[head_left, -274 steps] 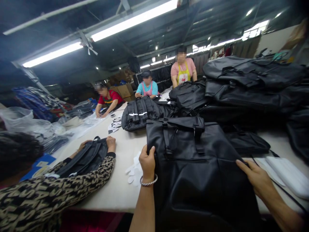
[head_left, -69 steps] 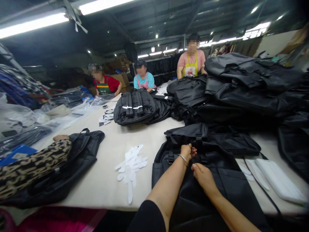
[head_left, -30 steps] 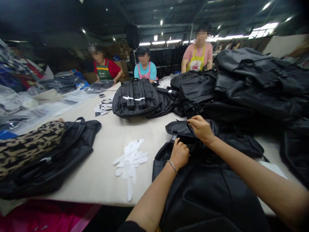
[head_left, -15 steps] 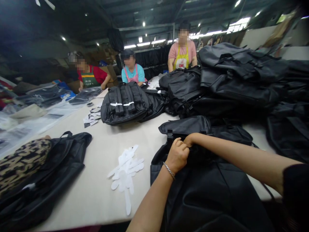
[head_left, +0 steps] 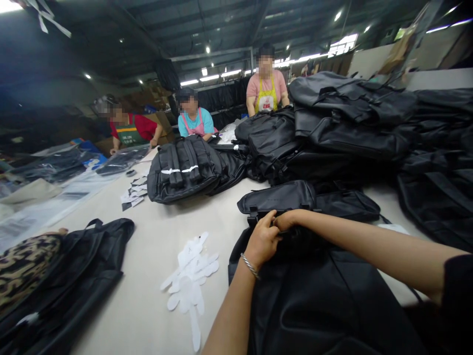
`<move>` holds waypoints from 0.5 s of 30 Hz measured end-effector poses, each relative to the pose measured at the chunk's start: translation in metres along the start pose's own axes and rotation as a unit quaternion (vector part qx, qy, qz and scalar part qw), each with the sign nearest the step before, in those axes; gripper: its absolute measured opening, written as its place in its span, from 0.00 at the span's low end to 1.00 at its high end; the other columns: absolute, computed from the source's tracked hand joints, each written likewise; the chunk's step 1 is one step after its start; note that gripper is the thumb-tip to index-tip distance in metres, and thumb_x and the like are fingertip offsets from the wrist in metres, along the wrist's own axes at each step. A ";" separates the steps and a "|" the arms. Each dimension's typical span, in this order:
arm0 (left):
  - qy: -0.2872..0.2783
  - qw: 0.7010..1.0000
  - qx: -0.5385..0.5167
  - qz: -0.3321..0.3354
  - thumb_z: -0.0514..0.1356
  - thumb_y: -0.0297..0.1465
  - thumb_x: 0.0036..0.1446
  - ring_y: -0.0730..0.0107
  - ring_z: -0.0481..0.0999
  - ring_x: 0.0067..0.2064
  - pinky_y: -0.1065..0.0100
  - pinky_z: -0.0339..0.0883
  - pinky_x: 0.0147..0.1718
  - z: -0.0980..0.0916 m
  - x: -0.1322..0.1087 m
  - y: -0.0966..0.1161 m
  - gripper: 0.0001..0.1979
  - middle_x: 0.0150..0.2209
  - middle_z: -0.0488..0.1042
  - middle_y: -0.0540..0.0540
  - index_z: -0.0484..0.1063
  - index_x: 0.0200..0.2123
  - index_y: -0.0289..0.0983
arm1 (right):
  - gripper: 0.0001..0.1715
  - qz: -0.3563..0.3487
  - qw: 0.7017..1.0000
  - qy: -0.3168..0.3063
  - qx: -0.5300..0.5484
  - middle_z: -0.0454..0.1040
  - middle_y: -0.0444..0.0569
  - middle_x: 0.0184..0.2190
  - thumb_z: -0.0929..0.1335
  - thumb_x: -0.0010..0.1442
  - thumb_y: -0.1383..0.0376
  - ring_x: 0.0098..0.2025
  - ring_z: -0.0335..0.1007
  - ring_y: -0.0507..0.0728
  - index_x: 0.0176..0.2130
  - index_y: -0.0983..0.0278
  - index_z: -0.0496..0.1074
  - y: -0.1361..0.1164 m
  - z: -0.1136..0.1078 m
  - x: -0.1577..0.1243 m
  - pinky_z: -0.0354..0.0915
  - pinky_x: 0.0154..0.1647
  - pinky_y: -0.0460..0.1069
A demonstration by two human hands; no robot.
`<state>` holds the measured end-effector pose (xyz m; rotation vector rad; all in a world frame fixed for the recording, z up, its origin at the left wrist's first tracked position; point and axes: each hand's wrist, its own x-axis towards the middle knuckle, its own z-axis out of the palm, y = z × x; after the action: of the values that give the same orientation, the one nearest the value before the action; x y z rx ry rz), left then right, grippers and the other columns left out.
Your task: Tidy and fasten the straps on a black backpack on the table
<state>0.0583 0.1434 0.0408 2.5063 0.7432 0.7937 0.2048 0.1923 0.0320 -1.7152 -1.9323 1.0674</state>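
Vs 1 s ago: right hand (head_left: 286, 220) is off the flap (head_left: 281, 196) edge, now down at the bag mouth, right beside the left hand (head_left: 262, 239). Black bag (head_left: 318, 296) lies on the table (head_left: 148, 266), right of the white cutouts (head_left: 188, 281); both hands are also right of the cutouts. Right forearm crosses over the bag, fingertips hidden. Left is back-up, fingers forward. Can't tell if either grips anything.

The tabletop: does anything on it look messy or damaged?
The white pieces beside the black bag being handled lie overlapped at odd angles, and the black-and-white scraps farther back look scattered too. Untidy, perhaps, but no clear damage shows.
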 end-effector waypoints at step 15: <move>0.046 0.999 -0.005 -0.014 0.55 0.24 0.46 0.64 0.63 0.50 0.58 0.60 0.50 0.008 -0.002 -0.005 0.02 0.52 0.57 0.43 0.65 0.24 0.34 | 0.19 -0.075 0.943 0.065 -0.318 0.69 0.54 0.44 0.60 0.52 0.64 0.45 0.64 0.59 0.43 0.67 0.69 -0.029 -0.085 -0.063 0.56 0.48 0.51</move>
<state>0.0601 0.1441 0.0313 2.4594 0.8021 0.9060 0.2560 0.1586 0.1229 -1.8290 -2.4341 0.2618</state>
